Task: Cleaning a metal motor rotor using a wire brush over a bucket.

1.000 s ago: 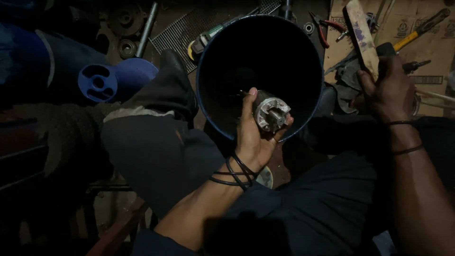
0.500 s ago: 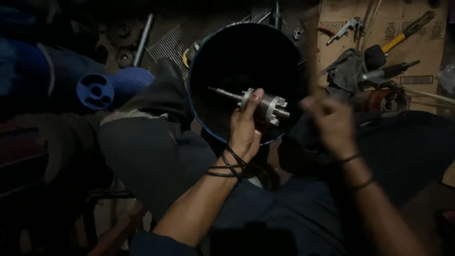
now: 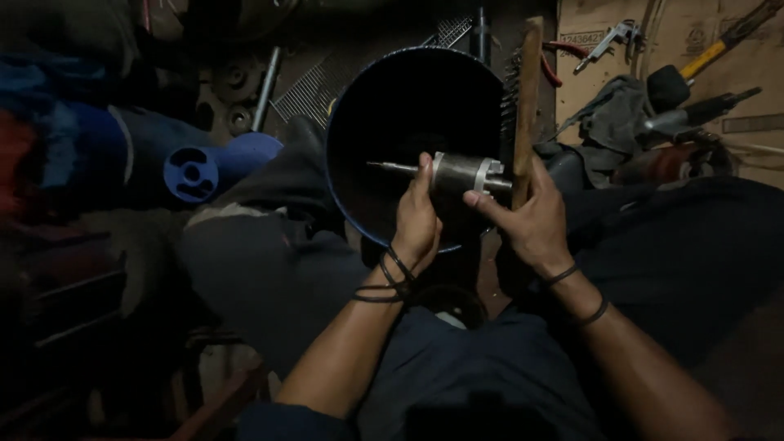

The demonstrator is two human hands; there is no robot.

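The metal rotor (image 3: pixel 461 173) lies gripped between left hand (image 3: pixel 416 224) and brush-clutching right hand (image 3: pixel 535 220).

The light is dim, and most of the floor (image 3: pixel 343 49) lies in shadow. A sheet of brown cardboard (image 3: pixel 686 33) covers the floor at the upper right, with a grey rag (image 3: pixel 608 122) on its lower edge. Well to the left of the cardboard lie a blue plastic part (image 3: pixel 200 167) and a metal grille (image 3: pixel 314 86).

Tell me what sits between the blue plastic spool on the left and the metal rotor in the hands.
In the head view, a dark-trousered knee and the near wall of the dark bucket lie between the blue spool and the rotor.
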